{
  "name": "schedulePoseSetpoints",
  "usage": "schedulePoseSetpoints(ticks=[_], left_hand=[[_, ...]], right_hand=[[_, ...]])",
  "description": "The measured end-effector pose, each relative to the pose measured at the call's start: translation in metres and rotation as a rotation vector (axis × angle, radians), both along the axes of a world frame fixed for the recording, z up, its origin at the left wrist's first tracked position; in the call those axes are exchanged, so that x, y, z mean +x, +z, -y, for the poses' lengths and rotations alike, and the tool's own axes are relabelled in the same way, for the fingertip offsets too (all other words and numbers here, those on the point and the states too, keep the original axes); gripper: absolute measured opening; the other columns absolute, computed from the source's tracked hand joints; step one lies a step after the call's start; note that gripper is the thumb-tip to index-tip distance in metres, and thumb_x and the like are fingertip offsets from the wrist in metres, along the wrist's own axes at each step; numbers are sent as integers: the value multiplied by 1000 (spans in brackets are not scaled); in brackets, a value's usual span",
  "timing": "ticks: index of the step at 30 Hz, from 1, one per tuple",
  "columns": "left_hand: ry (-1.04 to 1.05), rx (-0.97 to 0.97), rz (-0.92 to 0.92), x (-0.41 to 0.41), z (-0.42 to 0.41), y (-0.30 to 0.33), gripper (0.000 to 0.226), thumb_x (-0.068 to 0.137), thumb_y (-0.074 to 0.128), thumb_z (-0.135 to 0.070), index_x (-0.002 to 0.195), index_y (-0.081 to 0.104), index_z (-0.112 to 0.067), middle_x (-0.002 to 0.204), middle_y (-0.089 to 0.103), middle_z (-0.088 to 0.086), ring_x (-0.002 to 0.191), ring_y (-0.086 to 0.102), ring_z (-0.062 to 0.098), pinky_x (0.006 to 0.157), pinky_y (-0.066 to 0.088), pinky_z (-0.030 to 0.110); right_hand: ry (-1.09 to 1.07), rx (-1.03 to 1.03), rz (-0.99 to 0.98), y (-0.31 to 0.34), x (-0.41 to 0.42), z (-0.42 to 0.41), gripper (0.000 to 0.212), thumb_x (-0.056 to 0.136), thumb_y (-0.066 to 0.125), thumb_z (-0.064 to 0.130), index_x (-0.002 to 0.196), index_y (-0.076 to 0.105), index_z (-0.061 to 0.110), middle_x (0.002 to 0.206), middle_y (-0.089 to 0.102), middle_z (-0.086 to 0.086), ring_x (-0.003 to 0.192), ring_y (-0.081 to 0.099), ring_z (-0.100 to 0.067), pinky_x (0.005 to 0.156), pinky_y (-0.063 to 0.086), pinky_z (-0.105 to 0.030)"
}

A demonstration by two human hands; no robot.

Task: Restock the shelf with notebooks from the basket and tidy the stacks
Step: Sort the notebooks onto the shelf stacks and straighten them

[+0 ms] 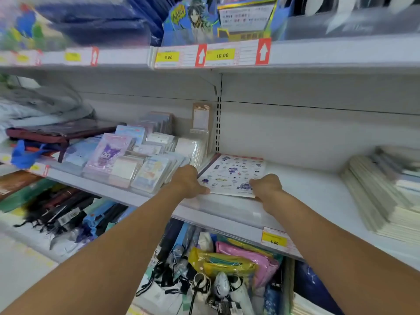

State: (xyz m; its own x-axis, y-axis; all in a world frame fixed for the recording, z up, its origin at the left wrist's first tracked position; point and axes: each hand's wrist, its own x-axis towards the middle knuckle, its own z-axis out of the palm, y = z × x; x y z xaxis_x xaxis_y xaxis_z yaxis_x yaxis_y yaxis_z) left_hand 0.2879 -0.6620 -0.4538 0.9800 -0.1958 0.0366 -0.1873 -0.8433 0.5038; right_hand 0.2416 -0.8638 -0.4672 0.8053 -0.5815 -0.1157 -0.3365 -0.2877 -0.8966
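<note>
Item: notebook, white cover printed with small cartoon figures, lying flat on the middle shelf at its front edge, just right of the upright divider, slightly skewed to that edge.

Left hand: fingers curled at the notebook's near-left corner, thumb along the front edge; appears to pinch or steady that corner.

Right hand: fingers curled over the near-right corner, gripping it.

Neighbours: packets of small stationery crowd the shelf left of the divider; a tall stack of pale notebooks stands well apart at the shelf's right end. Bare shelf lies between.

Basket: not in view.

Step in hand, as judged: placing one notebook on the shelf and squaring it.

Next move, as judged: both hands slide the notebook back and turn it parallel to the front edge, then let go. Further copies need stacking flush on top.
</note>
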Motion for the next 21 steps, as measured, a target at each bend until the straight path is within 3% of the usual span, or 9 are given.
schedulePoseSetpoints(ticks=[3,6,8,10,13,15,17,19,21], left_hand=[[-16,-19,29,3,0,-6,50,74,81,-42,104,70,-3,99,69,13,90,63,24,75,49,35],[-25,3,42,5,0,-7,57,66,86,-47,100,71,-4,96,70,11,89,64,23,79,52,36],[-36,33,28,5,0,-4,58,61,88,-48,96,72,-4,85,65,8,81,62,21,72,50,34],[-27,45,48,7,2,-2,49,64,88,-43,87,70,-4,74,59,5,72,56,19,62,44,29],[19,39,111,7,6,-6,40,72,84,-39,69,56,-11,63,48,2,62,47,16,50,33,25],[35,34,126,8,9,-8,36,73,83,-40,75,59,-12,72,57,5,68,53,18,55,40,26],[38,22,121,9,8,-8,38,71,84,-40,88,66,-12,88,67,9,81,61,21,70,50,31],[41,-3,126,11,7,-8,49,69,86,-40,102,69,-7,101,70,10,94,65,24,84,54,34],[45,-33,120,13,5,-10,57,68,87,-39,111,68,-8,111,69,8,104,63,24,92,52,36]], right_hand=[[38,-32,1,2,-1,5,35,95,66,25,71,47,8,72,57,-7,54,61,-26,42,50,-28],[176,-100,-85,10,-8,5,47,88,68,48,71,44,13,67,52,-3,42,54,-19,46,53,-26],[286,-113,-154,18,-13,8,56,74,77,60,74,44,15,65,43,0,43,45,-16,47,45,-24],[405,-97,-212,23,-17,12,61,60,88,56,81,47,16,66,41,0,45,40,-13,46,40,-20],[487,-212,-253,18,-19,17,61,55,95,42,86,53,12,67,50,-2,48,44,-13,44,39,-20],[437,-264,-198,8,-14,20,59,60,93,38,94,60,3,71,61,-7,52,52,-16,51,44,-25],[403,-249,-149,2,-12,22,59,64,91,37,105,65,4,80,70,-11,57,57,-19,56,49,-30],[389,-260,-131,-1,-10,22,58,65,90,39,104,66,3,88,74,-15,64,60,-21,62,50,-34],[385,-302,-124,-1,-13,21,52,68,88,40,96,65,1,84,73,-15,66,59,-22,63,47,-32]])
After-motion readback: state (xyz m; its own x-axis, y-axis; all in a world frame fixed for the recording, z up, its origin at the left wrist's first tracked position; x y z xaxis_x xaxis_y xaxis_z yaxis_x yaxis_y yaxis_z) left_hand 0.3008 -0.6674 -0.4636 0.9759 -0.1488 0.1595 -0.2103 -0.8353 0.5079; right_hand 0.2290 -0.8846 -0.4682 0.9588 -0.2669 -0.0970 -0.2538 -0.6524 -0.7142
